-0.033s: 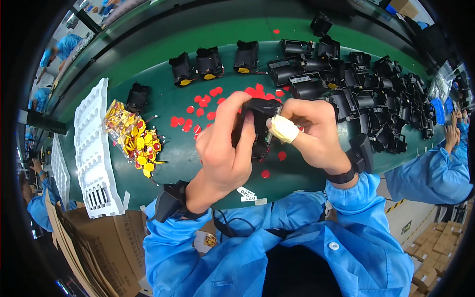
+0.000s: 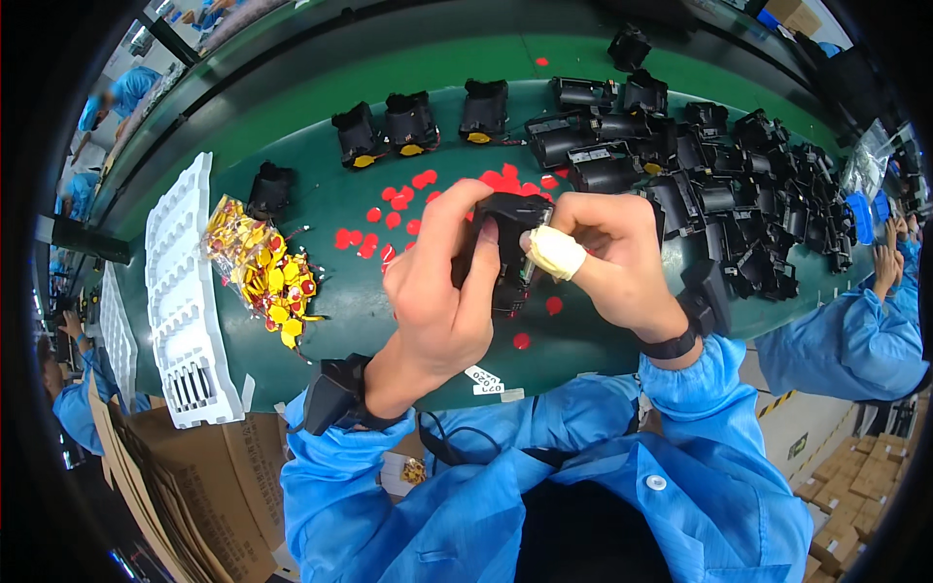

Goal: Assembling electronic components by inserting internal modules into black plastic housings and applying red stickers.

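With bent fingers [image 2: 450, 216] of the left hand [image 2: 435, 291], gripping a black housing [image 2: 515, 206] by its left side and laying the thumb along its near face. Pressing the yellow-wrapped thumb [image 2: 556, 254] of the right hand [image 2: 630, 267] to its right edge, and closing the curled forefinger on its upper right corner. Holding the piece above the middle of the green table [image 2: 603, 350], in front of the chest, and hiding part of it behind the fingers. Facing a scatter of red discs [image 2: 367, 245] around and just beyond the hands. Having a pile of yellow discs [image 2: 282, 306] to the left, touching a clear bag [image 2: 231, 228], and a white tray [image 2: 185, 291] at the left edge. Looking across to a row of three more housings [image 2: 410, 121] and, to the right, a crowded heap of black housings [image 2: 719, 199]. Wearing black wrist devices [image 2: 338, 396] and blue sleeves [image 2: 335, 466]. Working well apart from a co-worker's hand [image 2: 885, 272] at the right.
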Demonstrator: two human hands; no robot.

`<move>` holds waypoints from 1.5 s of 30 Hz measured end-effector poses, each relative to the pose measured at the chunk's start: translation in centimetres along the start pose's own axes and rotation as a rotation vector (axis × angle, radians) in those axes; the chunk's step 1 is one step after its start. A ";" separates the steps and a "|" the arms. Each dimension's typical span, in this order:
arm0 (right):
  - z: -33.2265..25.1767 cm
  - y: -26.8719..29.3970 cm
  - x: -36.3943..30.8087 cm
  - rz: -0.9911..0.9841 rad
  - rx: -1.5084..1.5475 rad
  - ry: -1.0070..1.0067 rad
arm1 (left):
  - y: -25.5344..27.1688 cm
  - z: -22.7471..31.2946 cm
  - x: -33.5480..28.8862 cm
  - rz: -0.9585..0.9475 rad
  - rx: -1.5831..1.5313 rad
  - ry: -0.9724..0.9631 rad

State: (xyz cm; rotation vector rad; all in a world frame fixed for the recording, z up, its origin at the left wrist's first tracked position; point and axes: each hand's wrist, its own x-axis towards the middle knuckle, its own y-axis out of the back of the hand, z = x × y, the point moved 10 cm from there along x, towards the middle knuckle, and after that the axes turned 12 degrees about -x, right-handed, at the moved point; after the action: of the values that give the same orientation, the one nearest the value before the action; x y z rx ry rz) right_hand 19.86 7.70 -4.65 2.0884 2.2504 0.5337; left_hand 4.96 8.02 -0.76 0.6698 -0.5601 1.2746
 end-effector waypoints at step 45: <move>2.1 3.6 0.0 0.357 0.076 -0.035 | 16.9 -14.2 20.8 -0.327 0.866 0.121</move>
State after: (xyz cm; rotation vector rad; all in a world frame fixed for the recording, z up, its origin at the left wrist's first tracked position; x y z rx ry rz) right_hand 23.85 8.32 -5.68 2.5330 1.9134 0.4221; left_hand -6.98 34.91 6.65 1.3236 0.2387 1.2071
